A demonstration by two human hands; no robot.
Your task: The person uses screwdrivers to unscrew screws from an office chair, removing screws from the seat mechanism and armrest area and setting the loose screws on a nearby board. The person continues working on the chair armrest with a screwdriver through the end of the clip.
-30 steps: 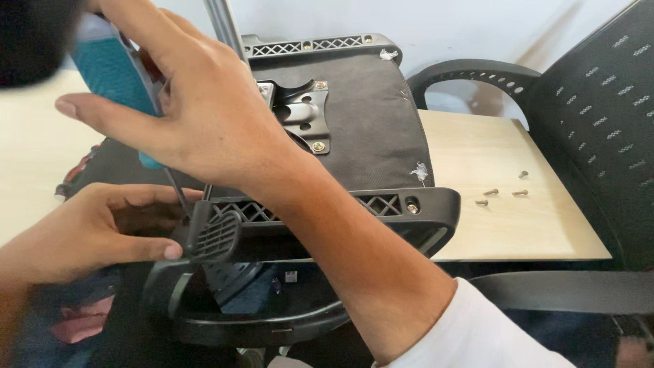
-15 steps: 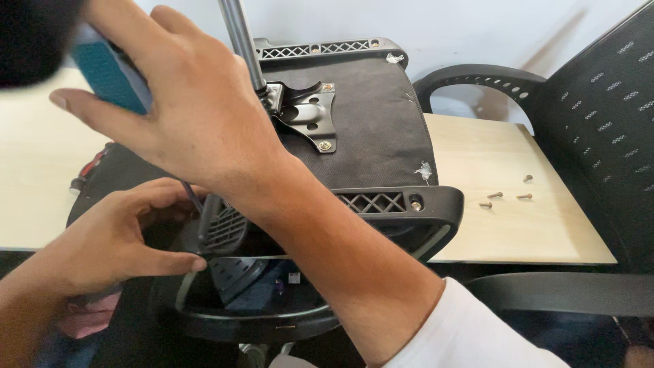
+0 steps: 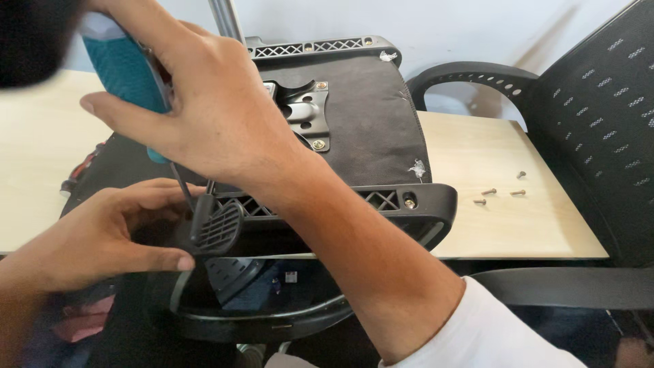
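Chair seat, upturned on the table, under our screwdriver.
Right hand (image 3: 204,102) clenches the teal screwdriver (image 3: 126,75) upright; left hand (image 3: 95,238) pinches the slotted armrest bracket (image 3: 216,228) steady; loose screws (image 3: 501,192) lie far right.

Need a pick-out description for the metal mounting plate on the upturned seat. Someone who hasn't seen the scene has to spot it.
Start at the black upturned chair seat lying on the light wooden table. Near the middle of its fabric underside, just right of the right hand gripping a teal-handled screwdriver, sits the metal mounting plate. It is the only shiny grey part there, fixed with brass-coloured screws, unlike the black plastic latticed rails around it.
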